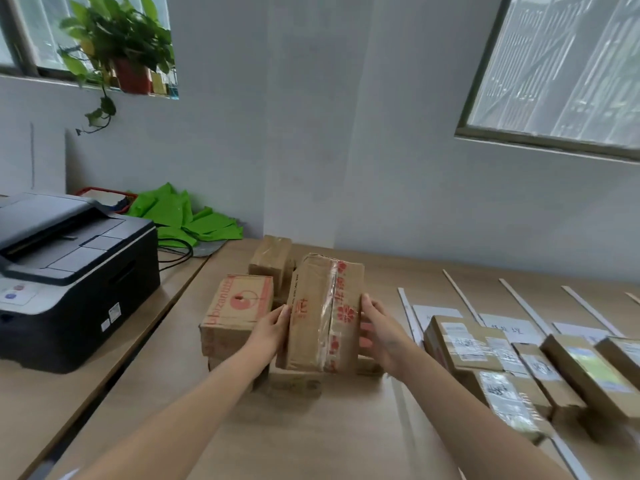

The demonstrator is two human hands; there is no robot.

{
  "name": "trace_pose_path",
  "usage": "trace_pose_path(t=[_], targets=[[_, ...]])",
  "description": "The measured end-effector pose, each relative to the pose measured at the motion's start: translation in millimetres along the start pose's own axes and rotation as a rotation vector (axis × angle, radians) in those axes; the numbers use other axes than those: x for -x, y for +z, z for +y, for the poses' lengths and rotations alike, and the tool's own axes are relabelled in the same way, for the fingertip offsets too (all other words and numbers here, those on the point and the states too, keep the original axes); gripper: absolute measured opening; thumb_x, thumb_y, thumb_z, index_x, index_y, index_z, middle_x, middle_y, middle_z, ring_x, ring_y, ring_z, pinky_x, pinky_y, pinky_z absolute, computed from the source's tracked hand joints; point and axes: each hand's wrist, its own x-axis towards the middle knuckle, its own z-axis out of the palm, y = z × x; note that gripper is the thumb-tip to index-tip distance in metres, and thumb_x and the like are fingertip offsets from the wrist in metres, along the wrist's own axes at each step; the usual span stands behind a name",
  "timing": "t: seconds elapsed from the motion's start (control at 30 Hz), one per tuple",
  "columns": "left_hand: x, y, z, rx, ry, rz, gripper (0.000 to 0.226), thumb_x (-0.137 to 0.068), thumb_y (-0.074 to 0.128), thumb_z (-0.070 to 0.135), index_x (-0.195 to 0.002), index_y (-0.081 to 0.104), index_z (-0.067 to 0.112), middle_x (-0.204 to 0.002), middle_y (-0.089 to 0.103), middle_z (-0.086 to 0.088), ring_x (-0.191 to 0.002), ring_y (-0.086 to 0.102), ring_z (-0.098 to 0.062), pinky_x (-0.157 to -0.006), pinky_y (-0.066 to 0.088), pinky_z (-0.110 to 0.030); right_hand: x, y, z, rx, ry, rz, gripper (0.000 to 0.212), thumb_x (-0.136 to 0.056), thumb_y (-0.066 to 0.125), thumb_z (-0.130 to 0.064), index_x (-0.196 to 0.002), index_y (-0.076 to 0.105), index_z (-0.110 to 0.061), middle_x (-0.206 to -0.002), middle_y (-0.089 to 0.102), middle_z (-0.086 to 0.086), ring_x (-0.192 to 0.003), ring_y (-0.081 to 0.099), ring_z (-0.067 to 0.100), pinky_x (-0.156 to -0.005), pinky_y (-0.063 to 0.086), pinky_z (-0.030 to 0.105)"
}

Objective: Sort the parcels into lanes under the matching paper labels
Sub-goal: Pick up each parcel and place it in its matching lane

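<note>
Desk clutter left of the work surface
A dark printer (69, 271) was set on the side desk, green bags (187, 216) and a red basket (104, 195) were piled behind it, and a potted plant (121, 39) was placed on the windowsill.

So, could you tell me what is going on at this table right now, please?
A person is handling a taped cardboard parcel at the unsorted pile. The left hand presses its left side and the right hand grips its right edge. To the right, lanes marked by thin strips under paper labels already hold several sorted parcels.
</note>
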Motion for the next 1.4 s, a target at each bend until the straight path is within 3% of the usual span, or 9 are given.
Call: trace_pose_path(t=[0.23,0.4,0.5,0.63,0.73,0.87,1.0,1.17,1.4], targets=[[50.3,85.3,25.1,-0.028,-0.030,-0.044,0.068,-0.095,0.031,0.066,-0.152,0.033,0.030,-0.151,0.044,-0.002,-0.141,0.038,-0.028,-0.117,0.027,-0.039,32.2,-84.2,-6.8,-0.018,0.052,-0.044,0.042,-0.105,0.043,-0.042,-0.119,0.066,-0.009,-0.110,0.067,0.009,-0.104,0.063,0.030,-0.086,0.053,0.045],[66.2,130.4,2.8,-0.206,0.267,0.070,0.068,-0.093,0.035,0.070,-0.153,0.014,0.046,-0.159,0.027,0.007,-0.148,0.021,-0.018,-0.123,0.014,-0.041,33.1,-124.2,16.6,-0.163,-0.016,-0.038,0.047,-0.108,0.032,-0.040,-0.122,0.066,-0.010,-0.107,0.066,0.008,-0.104,0.061,0.029,-0.089,0.050,0.047],[80.5,143.4,-12.0,-0.213,0.346,0.013,0.069,-0.089,0.038,0.074,-0.149,0.017,0.047,-0.159,0.023,0.006,-0.146,0.020,-0.009,-0.123,0.020,-0.034,39.6,-138.5,28.9,-0.193,-0.021,-0.065,0.035,-0.106,0.041,-0.035,-0.122,0.066,-0.019,-0.115,0.067,0.011,-0.113,0.059,0.030,-0.095,0.051,0.048],[92.6,153.4,-16.6,-0.018,0.289,-0.056,0.055,-0.104,0.044,0.012,-0.144,0.030,0.047,-0.152,0.036,0.012,-0.138,0.034,-0.002,-0.092,0.038,0.001,40.1,-158.1,36.3,-0.178,-0.025,-0.102,0.039,-0.098,0.039,-0.003,-0.134,0.054,-0.008,-0.118,0.065,0.019,-0.102,0.057,0.031,-0.080,0.045,0.043],[97.7,160.4,-10.5,0.079,0.206,-0.011,0.042,-0.102,0.051,0.034,-0.136,0.045,0.059,-0.149,0.041,0.020,-0.137,0.038,-0.004,-0.109,0.039,-0.018,46.8,-164.5,34.2,-0.110,-0.051,-0.136,0.050,-0.094,0.035,0.008,-0.133,0.058,-0.013,-0.115,0.066,0.019,-0.093,0.056,0.030,-0.075,0.046,0.040],[104.2,170.8,-9.6,0.175,0.190,0.033,0.044,-0.080,0.056,0.071,-0.124,0.052,0.066,-0.144,0.051,0.017,-0.135,0.045,-0.009,-0.117,0.034,-0.041,51.4,-160.3,30.7,-0.084,-0.087,-0.103,0.034,-0.106,0.037,-0.018,-0.129,0.062,-0.020,-0.111,0.069,0.007,-0.086,0.064,0.017,-0.067,0.052,0.034],[120.2,169.4,-10.7,0.199,0.183,0.049,0.034,-0.096,0.054,0.051,-0.129,0.052,0.060,-0.143,0.050,0.019,-0.134,0.045,-0.004,-0.115,0.036,-0.033,58.7,-158.4,48.1,-0.129,-0.062,-0.120,0.048,-0.104,0.036,-0.053,-0.139,0.055,-0.027,-0.129,0.068,0.000,-0.120,0.062,0.022,-0.089,0.052,0.043],[143.7,165.9,-34.9,0.121,0.244,0.136,0.047,-0.100,0.054,0.035,-0.145,0.043,0.038,-0.134,0.049,0.028,-0.115,0.046,0.022,-0.095,0.040,-0.004,78.7,-155.5,74.3,-0.196,0.022,-0.131,0.052,-0.100,0.038,-0.059,-0.131,0.063,-0.026,-0.122,0.072,0.001,-0.116,0.066,0.023,-0.101,0.048,0.056],[163.5,175.3,-49.3,0.026,0.347,0.143,0.052,-0.092,0.066,0.029,-0.141,0.048,0.030,-0.151,0.043,0.013,-0.138,0.038,0.003,-0.116,0.033,-0.026,92.1,-152.6,90.9,-0.319,0.021,-0.074,0.047,-0.098,0.046,-0.057,-0.125,0.065,-0.024,-0.117,0.074,0.003,-0.110,0.069,0.021,-0.101,0.050,0.053]])
